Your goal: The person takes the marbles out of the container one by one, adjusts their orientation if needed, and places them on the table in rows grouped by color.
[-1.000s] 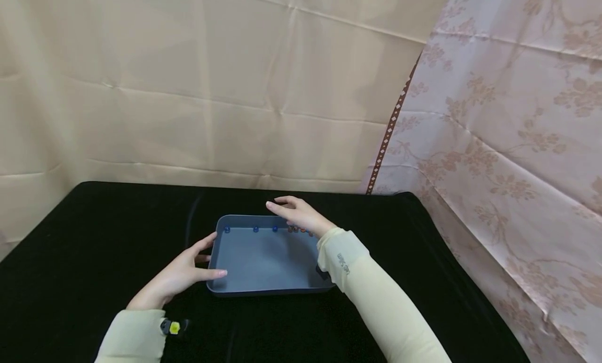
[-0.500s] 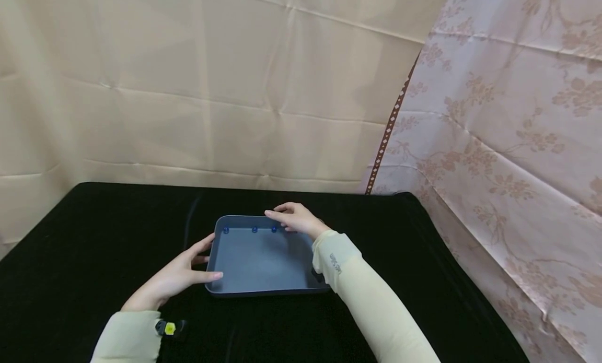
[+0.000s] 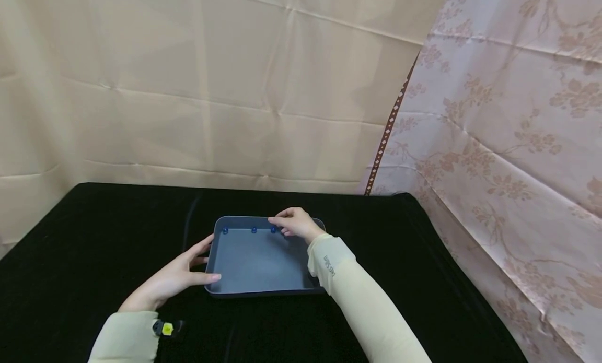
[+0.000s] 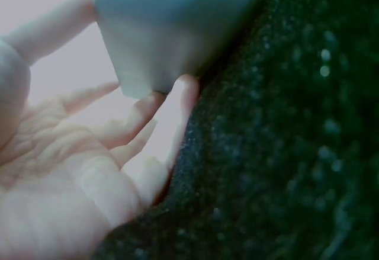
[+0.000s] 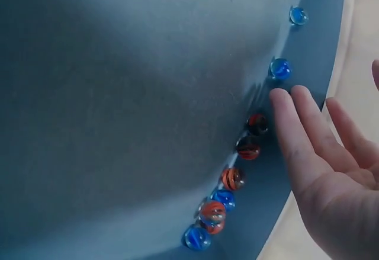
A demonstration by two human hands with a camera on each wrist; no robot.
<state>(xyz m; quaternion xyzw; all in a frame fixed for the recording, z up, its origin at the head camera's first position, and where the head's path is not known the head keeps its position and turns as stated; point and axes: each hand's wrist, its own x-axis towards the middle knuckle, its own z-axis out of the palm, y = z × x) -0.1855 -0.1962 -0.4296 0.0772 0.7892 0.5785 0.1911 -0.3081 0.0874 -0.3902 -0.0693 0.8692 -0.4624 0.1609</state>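
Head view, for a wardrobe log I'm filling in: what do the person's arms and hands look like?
Pale cream-yellow long sleeves cover both arms; the right sleeve has small dark lettering near its cuff. The left hand and right hand are ungloved. A black device with a yellow patch sits at the left wrist.

cream cloth behind | pink floral cloth right | black-covered table

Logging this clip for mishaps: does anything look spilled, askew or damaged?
Nothing stands out. The visible marbles lie inside the tray, along its far wall. Their spacing is uneven, some bunched and some apart, but that hardly looks wrong.
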